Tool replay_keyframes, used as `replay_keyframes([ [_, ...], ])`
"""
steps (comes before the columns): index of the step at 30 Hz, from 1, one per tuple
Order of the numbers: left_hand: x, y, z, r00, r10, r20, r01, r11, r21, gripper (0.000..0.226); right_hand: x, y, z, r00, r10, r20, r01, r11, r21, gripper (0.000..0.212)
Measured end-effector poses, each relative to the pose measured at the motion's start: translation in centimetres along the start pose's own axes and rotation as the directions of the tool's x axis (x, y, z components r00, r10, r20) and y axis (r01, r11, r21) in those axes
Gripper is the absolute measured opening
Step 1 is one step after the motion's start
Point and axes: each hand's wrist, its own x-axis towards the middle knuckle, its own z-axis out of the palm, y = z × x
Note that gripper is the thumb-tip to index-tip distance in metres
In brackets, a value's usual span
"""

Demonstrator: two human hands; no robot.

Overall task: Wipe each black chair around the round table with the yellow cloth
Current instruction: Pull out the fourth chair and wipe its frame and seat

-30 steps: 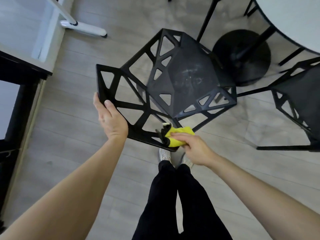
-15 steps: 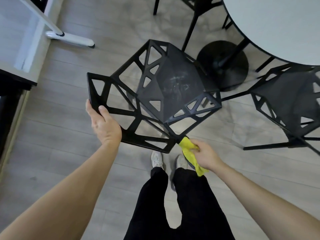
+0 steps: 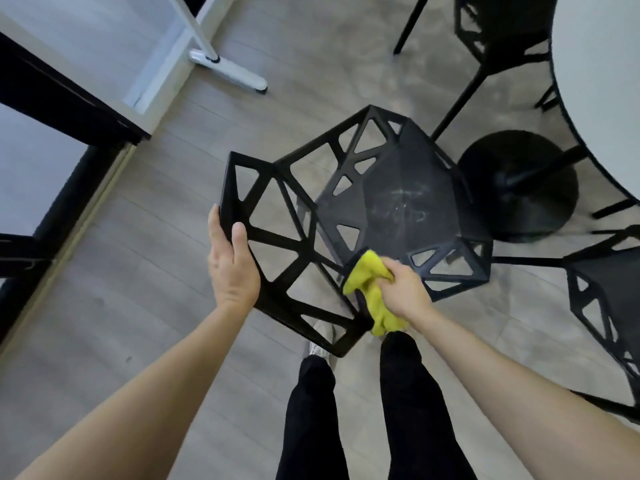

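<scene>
- head view: the left hand [image 3: 232, 268] grips the top rail of the black chair [image 3: 398, 209]'s backrest, thumb over the edge, steadying it.
- the right hand [image 3: 403, 289] has the yellow cloth [image 3: 369, 282] bunched in its fingers, pressed on the strut where backrest meets seat, just right of the left hand.
- to wipe well, keep the cloth wrapped round each strut; the smudged seat beyond the right hand looks not yet clean.

An office or meeting area: a round white bench [image 3: 602, 98] on a black pedestal base [image 3: 519, 188], ringed by matching black geometric chairs [image 3: 391, 202], grey plank floor [image 3: 121, 271], and a white desk foot [image 3: 228, 69] beside a dark-framed glass partition [image 3: 52, 98]
</scene>
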Motion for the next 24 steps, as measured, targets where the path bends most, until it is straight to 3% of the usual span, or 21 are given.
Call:
replay_keyframes([
  [2,-0.2,0.1,0.0,1.0,0.023,-0.004,-0.023,1.0,0.001,0.051,3.9,-4.3,0.7,0.997,-0.042,-0.066,0.048,0.995,0.086,0.047],
  [5,0.1,0.0,-0.2,0.998,0.053,-0.016,-0.053,0.998,0.023,0.05,8.3,-8.4,4.8,0.997,-0.067,0.039,0.06,0.986,0.154,0.051],
  [8,0.1,-0.4,-0.4,0.998,0.062,-0.024,-0.061,0.998,0.024,0.05,5.5,-8.8,9.6,0.99,-0.049,0.134,0.039,0.996,0.076,0.049],
  [11,0.1,-0.6,-0.4,0.993,0.093,-0.066,-0.094,0.995,-0.012,0.053,-1.0,-7.4,10.1,0.918,-0.385,0.1,0.377,0.922,0.085,0.073],
  [13,0.2,-0.7,-0.3,0.993,0.094,-0.077,-0.096,0.995,-0.027,0.05,-1.7,-6.0,8.8,0.817,-0.554,0.158,0.52,0.828,0.21,0.068],
  [16,0.1,-0.6,-0.3,0.993,0.088,-0.082,-0.091,0.995,-0.033,0.048,0.2,-5.8,8.9,0.826,-0.506,0.249,0.426,0.849,0.312,0.036],
  [24,-0.1,0.0,-0.5,0.995,0.076,-0.061,-0.075,0.997,0.01,0.046,7.1,-5.7,11.0,0.914,-0.403,0.051,0.389,0.904,0.179,0.032],
])
